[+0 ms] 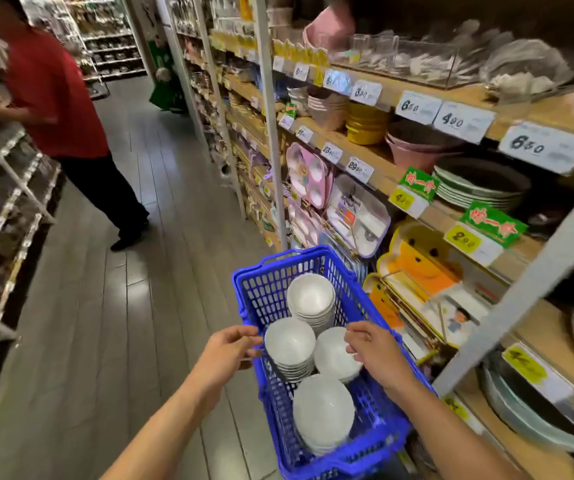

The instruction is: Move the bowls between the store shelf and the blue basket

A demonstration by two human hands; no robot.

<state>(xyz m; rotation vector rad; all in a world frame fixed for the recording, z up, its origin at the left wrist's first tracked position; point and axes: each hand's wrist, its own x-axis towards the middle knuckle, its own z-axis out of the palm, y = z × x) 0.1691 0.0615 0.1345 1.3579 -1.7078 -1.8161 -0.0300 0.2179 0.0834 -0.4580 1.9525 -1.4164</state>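
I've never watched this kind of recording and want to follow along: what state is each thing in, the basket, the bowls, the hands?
blue basket, upright, holding four bowl stacks.
far bowl stack, nested, upright.
left bowl stack, nested, upright.
right bowl stack, nested, held at the rim.
near bowl stack, nested, no hand on it.
left hand, pinching the basket's left rim.
right hand, pinching the right bowl stack's rim.
yellow bowls, stacked on the shelf.

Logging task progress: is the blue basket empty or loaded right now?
Loaded. The blue basket holds four stacks of white bowls, standing inside its mesh walls and filling most of the floor.
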